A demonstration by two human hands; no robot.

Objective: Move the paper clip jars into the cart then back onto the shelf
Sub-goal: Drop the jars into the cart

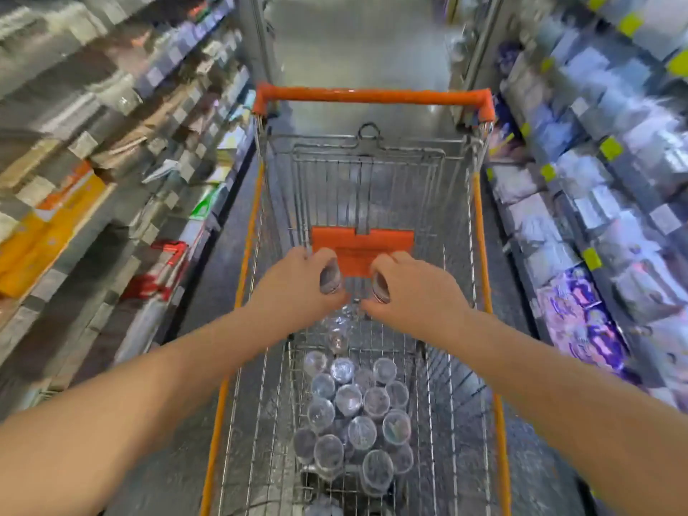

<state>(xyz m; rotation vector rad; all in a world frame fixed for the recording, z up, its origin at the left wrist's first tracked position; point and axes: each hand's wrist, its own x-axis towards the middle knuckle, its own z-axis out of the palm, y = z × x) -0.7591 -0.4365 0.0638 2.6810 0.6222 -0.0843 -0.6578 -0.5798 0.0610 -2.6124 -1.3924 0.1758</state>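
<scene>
- One paper clip jar was gripped in the left hand and a second jar in the right hand, both held above the middle of the cart.
- Many loose jars lay clustered on the basket floor toward its near end.
- Blurred shelves flanked the cart on both sides.

Left hand and right hand grip jars over the cart.

A narrow shop aisle between stocked shelving
Left shelves carry brown and orange boxes, right shelves hold clear-wrapped packs with yellow tags; a grey glossy floor runs ahead, reflecting pale light, everything blurred
</scene>
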